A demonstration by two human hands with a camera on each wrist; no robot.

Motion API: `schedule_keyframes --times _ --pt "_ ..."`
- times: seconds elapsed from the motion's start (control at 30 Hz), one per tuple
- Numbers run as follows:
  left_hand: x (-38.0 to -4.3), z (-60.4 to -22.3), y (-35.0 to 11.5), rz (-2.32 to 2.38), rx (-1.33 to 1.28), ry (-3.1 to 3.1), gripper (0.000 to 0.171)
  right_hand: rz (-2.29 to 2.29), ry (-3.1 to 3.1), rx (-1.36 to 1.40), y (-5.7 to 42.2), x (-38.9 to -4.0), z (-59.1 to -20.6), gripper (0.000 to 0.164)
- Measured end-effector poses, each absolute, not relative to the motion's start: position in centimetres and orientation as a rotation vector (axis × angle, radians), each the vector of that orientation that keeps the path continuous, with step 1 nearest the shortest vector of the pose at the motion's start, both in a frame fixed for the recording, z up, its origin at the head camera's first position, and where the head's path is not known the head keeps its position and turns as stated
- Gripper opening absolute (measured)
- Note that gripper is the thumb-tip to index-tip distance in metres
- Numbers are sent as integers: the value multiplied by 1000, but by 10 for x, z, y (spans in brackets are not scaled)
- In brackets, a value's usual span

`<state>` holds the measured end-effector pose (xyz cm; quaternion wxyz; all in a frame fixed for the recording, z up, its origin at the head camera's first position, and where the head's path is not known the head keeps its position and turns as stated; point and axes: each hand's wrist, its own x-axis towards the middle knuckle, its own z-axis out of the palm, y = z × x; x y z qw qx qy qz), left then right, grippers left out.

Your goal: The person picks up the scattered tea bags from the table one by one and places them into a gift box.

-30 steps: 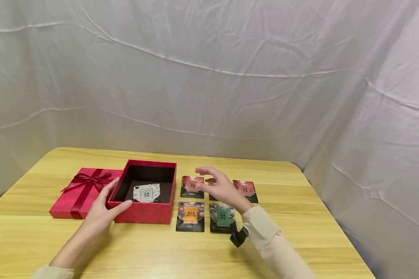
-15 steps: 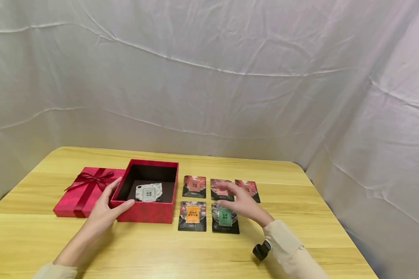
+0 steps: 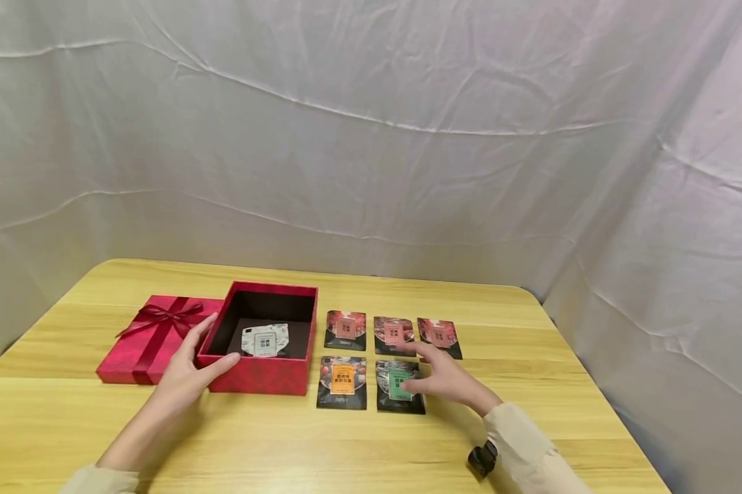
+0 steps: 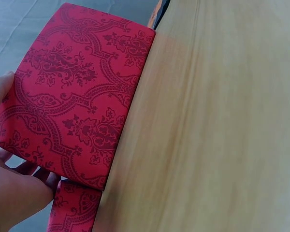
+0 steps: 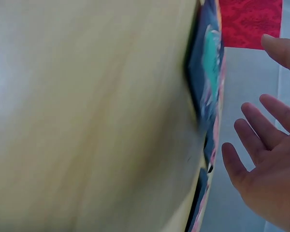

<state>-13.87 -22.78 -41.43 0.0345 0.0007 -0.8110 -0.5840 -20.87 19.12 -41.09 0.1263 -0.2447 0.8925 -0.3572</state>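
My left hand (image 3: 185, 367) holds the near left corner of a red patterned gift box (image 3: 259, 377), thumb at the front rim and fingers along the left side. The box is open at the top, with one pale-labelled sachet (image 3: 265, 340) lying on its dark bottom. My right hand (image 3: 447, 374) hovers with spread fingers over a green-labelled sachet (image 3: 388, 396), holding nothing; the right wrist view shows this hand (image 5: 266, 154) apart from the sachets. Left of the green one lies an orange-labelled sachet (image 3: 342, 384). Behind are three red sachets: left (image 3: 346, 329), middle (image 3: 392, 333), right (image 3: 438, 336).
The red box lid (image 3: 130, 350) with a dark ribbon bow lies left of the box, close against it. Everything stands on a yellow wood-grain table (image 3: 272, 439). Pale cloth (image 3: 371, 137) hangs behind the table and at its sides.
My right hand has drawn back from the rear red sachets, right and toward me, to above the green sachet. My left hand stays at the box corner. The view has shifted slightly.
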Motion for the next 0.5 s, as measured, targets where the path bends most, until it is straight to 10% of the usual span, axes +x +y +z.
schedule_keyframes --times 0.5 --pt "-139 -415 -227 -1776 8 -2514 87 -915 2556 -765 202 -207 -422 87"
